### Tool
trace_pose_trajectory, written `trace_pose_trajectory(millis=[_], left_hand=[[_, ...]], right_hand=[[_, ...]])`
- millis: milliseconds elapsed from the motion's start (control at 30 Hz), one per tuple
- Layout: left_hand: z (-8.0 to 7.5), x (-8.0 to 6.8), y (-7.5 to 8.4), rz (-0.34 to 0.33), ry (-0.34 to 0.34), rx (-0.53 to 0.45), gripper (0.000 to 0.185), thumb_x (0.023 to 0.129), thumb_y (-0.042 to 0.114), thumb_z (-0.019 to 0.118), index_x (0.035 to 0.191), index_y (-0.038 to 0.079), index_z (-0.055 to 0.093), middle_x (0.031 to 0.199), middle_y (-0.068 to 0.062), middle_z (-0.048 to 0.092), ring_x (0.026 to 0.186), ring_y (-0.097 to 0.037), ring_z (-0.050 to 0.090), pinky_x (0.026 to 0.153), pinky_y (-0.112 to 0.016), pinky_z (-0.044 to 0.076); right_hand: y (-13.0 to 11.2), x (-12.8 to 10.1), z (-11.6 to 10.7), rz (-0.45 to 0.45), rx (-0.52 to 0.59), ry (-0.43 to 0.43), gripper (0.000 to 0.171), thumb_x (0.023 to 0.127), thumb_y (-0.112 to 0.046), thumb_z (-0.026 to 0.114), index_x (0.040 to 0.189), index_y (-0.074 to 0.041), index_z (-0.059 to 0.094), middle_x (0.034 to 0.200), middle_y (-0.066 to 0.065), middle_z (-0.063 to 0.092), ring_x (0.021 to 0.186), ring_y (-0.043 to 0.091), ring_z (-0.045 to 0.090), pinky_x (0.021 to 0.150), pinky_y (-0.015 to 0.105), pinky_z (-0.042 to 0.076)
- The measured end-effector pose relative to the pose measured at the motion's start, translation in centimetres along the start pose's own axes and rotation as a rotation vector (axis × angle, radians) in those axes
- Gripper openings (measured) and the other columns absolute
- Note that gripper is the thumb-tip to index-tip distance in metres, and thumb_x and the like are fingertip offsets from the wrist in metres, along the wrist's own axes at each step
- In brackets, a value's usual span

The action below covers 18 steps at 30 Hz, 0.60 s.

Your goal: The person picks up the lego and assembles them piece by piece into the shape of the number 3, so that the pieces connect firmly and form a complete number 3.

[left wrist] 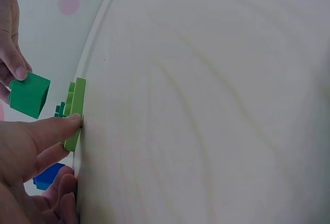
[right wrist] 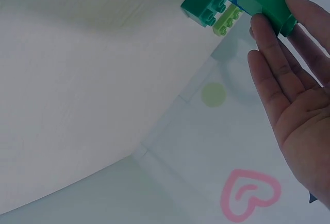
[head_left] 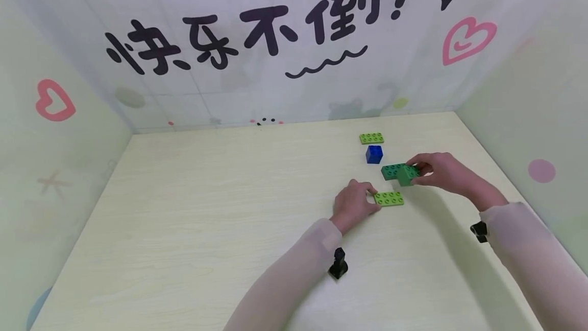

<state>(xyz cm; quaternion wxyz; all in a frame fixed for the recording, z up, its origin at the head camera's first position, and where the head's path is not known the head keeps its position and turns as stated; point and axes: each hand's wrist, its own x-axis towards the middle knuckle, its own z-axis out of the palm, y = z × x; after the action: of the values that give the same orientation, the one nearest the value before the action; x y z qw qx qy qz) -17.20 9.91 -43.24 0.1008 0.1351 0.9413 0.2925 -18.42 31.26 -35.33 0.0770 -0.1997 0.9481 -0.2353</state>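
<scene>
My left hand (head_left: 352, 203) pinches the left end of a flat lime-green toy brick (head_left: 389, 198) between thumb and forefinger, and the brick lies studs up on the table. Above the table, my right hand (head_left: 443, 170) grips a green block (head_left: 406, 175) with its fingertips and thumb. That green block (left wrist: 30, 95) is tilted in the left wrist view, its studs turned towards the right hand. In the head view it partly covers a longer dark green brick (head_left: 391, 171) lying behind it.
A small blue block (head_left: 374, 155) stands beyond the dark green brick. Farther back lies a second flat lime-green brick (head_left: 371, 138). Printed cloth walls (head_left: 257, 96) enclose the pale wooden table (head_left: 206, 218) at the back and both sides.
</scene>
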Motion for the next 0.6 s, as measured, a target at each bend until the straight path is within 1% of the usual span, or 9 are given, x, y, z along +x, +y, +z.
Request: trace_pose_trajectory(millis=[167,333,600], left_hand=[[-0.1,0.0,0.0,0.004,0.003,0.003,0.036,0.072,0.035,0.078,0.106,0.027,0.068,0.088,0.007,0.050,0.068,-0.006,0.043,0.052,-0.021,0.035],[-0.1,0.0,0.0,-0.004,-0.004,-0.003,0.036,0.072,0.035,0.078,0.106,0.026,0.068,0.088,0.006,0.050,0.068,-0.006,0.044,0.052,-0.022,0.035],[-0.1,0.0,0.0,-0.002,0.000,-0.005,0.036,0.071,0.035,0.078,0.105,0.026,0.069,0.088,0.007,0.050,0.068,-0.006,0.043,0.052,-0.022,0.035]], right_hand=[[-0.1,-0.4,0.6,-0.004,0.008,-0.017,0.038,0.076,-0.008,0.074,0.109,0.005,0.060,0.091,0.007,0.065,0.082,0.021,0.062,0.072,0.037,0.050],[-0.1,-0.9,1.2,-0.027,0.017,-0.023,0.037,0.075,-0.008,0.074,0.108,0.004,0.060,0.090,0.005,0.065,0.081,0.020,0.062,0.070,0.033,0.050],[-0.2,-1.3,2.0,-0.030,0.032,-0.029,0.037,0.074,-0.007,0.075,0.107,0.004,0.061,0.091,0.005,0.064,0.080,0.019,0.061,0.071,0.035,0.050]])
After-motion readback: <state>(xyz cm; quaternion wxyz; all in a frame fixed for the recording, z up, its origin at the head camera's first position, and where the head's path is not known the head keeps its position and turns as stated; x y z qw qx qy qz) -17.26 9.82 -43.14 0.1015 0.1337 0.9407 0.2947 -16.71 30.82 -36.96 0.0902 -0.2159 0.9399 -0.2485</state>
